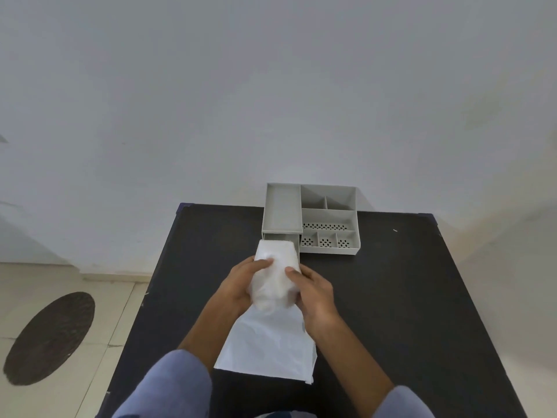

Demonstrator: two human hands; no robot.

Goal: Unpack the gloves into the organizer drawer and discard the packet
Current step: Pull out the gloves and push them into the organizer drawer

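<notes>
A white bundle of gloves (275, 276) is held between both hands above the black table (407, 297). My left hand (241, 282) grips its left side and my right hand (313, 292) grips its right side. The bundle's far end points into the pulled-out drawer (281, 236) of the grey organizer (328, 220). A flat white packet (268, 348) lies on the table under my wrists, trailing toward me. The drawer's front is hidden behind the bundle.
The organizer stands at the table's far edge against a pale wall, with several open compartments on its right side. A dark round mat (49, 337) lies on the tiled floor to the left.
</notes>
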